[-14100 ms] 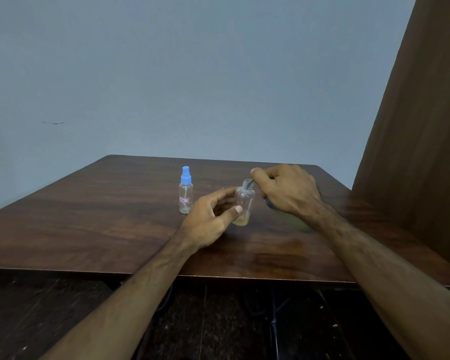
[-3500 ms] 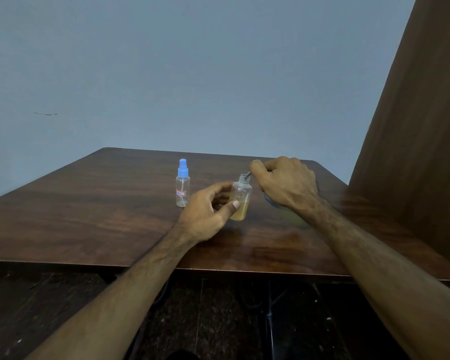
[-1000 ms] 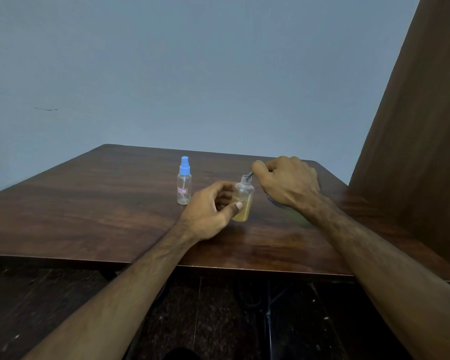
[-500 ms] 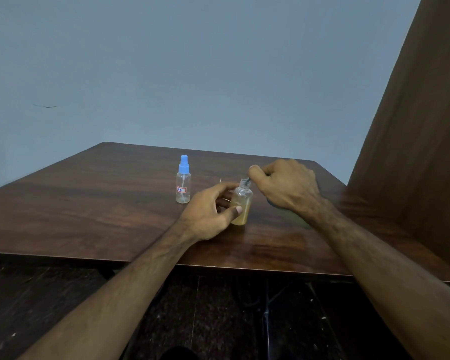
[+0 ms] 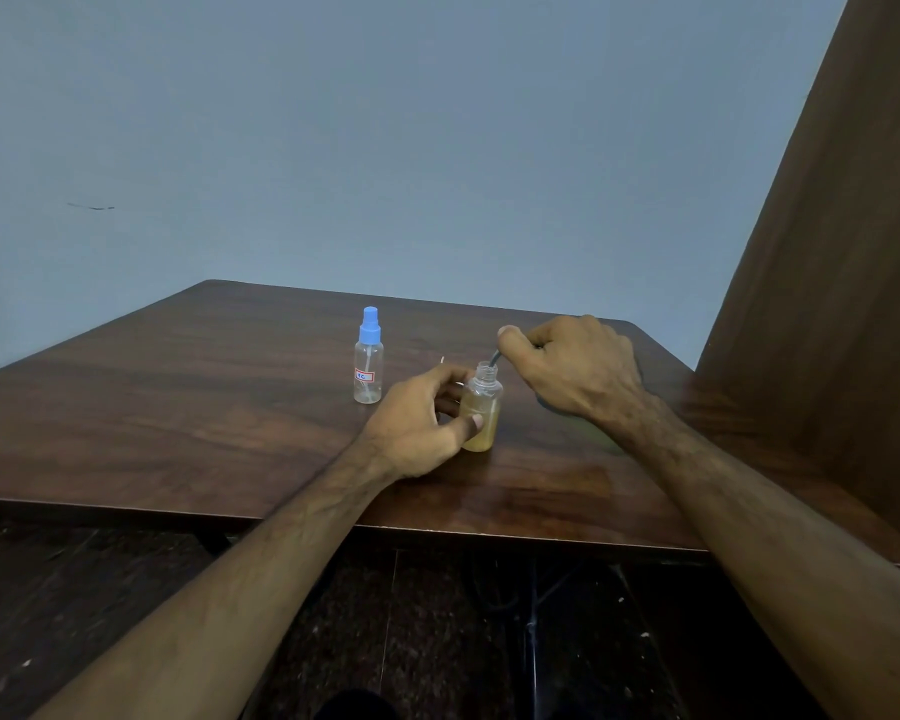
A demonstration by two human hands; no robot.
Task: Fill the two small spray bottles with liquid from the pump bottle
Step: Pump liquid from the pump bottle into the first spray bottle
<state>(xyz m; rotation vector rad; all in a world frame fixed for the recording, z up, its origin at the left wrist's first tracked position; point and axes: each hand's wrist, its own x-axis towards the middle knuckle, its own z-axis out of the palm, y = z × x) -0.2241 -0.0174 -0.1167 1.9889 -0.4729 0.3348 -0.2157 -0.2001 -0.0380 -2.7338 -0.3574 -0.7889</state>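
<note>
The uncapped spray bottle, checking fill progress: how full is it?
Mostly full: yellowish liquid reaches near the shoulder of the uncapped bottle, held by the left hand.

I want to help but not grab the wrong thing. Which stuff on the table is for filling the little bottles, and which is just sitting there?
For the job:
- open bottle with yellowish liquid, held by the left hand
- dark nozzle at its mouth, under the right hand
- blue-capped spray bottle, waiting its turn

Just there:
- wooden table
- brown panel on the right
</note>
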